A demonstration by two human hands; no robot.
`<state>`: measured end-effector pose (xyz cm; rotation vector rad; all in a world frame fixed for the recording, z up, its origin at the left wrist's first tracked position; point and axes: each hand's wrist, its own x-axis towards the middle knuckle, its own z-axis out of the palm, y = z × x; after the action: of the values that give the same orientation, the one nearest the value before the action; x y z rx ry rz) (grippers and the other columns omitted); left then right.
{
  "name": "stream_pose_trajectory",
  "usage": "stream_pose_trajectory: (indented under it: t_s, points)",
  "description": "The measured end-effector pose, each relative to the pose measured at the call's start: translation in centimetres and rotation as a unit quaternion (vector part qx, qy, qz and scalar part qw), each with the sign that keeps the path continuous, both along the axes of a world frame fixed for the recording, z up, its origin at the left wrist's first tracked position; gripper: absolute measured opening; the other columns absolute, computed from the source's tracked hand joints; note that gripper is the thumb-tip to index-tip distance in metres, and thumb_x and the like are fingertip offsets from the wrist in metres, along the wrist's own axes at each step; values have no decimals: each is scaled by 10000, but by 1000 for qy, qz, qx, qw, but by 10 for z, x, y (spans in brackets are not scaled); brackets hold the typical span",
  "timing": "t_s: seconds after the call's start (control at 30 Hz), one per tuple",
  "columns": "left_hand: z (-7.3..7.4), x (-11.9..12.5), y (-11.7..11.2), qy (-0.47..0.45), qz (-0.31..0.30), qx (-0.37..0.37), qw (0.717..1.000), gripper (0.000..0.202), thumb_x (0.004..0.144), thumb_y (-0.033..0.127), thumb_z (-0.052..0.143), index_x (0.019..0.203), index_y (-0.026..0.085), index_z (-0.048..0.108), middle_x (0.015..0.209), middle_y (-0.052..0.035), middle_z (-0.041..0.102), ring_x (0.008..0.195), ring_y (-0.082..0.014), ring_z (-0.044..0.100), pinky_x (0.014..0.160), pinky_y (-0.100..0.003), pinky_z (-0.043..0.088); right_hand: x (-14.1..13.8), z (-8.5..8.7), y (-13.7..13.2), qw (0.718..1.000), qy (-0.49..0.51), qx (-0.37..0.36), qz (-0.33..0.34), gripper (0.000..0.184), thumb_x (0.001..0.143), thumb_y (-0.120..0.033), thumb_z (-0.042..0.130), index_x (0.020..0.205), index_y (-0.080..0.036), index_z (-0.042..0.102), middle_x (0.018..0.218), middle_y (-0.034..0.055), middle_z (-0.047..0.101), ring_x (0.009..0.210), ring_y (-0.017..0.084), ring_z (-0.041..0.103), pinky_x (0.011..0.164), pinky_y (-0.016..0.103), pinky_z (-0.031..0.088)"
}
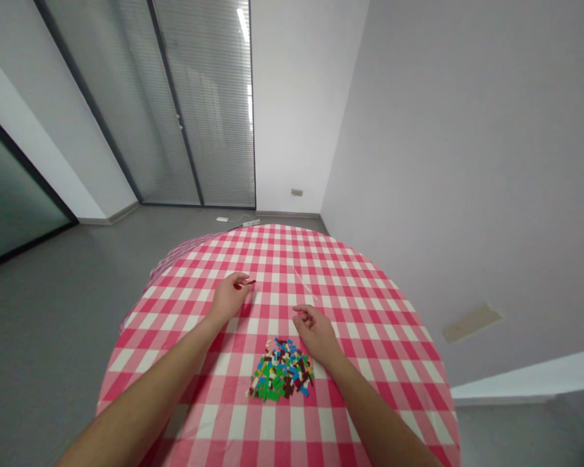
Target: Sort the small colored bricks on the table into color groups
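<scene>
My left hand (pixel 231 295) is raised over the middle of the table, its thumb and fingers pinched on a small dark reddish-brown brick (pixel 252 282). To the right and nearer to me, my right hand (pixel 316 331) hovers with its fingers loosely bent and thumb apart from them; nothing shows in it. Just below the right hand lies a pile of small toy building bricks (pixel 282 373) in green, blue, brown, white and yellow. The pile rests on the tablecloth, touched by neither hand.
A red-and-white checked tablecloth (pixel 370 337) covers the round-edged table. On the floor beyond its far edge lies a white power strip (pixel 251 223) with a cable. A wall (pixel 467 162) stands close on the right, glass doors (pixel 204 130) at the back.
</scene>
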<state>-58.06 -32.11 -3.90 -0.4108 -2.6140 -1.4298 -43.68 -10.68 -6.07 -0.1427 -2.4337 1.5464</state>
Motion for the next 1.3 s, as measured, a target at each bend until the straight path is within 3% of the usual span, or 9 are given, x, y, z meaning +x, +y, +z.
stream_pose_trajectory:
  t_s: [0.13,0.37,0.83,1.3]
  points:
    - [-8,-7,8,3,14,-52,999,227,811,243,599,1003,166,692,947,-75,747,831,-229,675,726,-323,505,0,0,1,1000,-6,-10,7,309,894,-365,523,1108,-173,635,733,7,577,594,142,518,522,253,419]
    - [-9,-7,11,78,-3,-198,977,227,841,189,553,947,237,748,940,-45,764,926,-279,670,843,-385,480,-1,-1,3,1000,-11,-3,14,314,899,-369,511,1121,-183,632,729,5,559,584,141,509,506,250,411]
    - [-20,-25,-2,17,-70,-135,988,413,744,52,551,1101,181,712,1049,-65,759,1027,-249,678,907,-352,513,-1,-1,4,1000,-19,1,23,301,895,-347,521,1126,-185,626,728,-6,553,592,141,510,524,250,404]
    - [-18,-35,15,42,-64,-134,988,284,831,148,587,1081,208,707,999,-51,762,996,-247,678,891,-350,506,-1,-1,5,1000,-13,2,23,309,894,-363,521,1128,-187,621,723,-6,548,589,142,501,530,253,396]
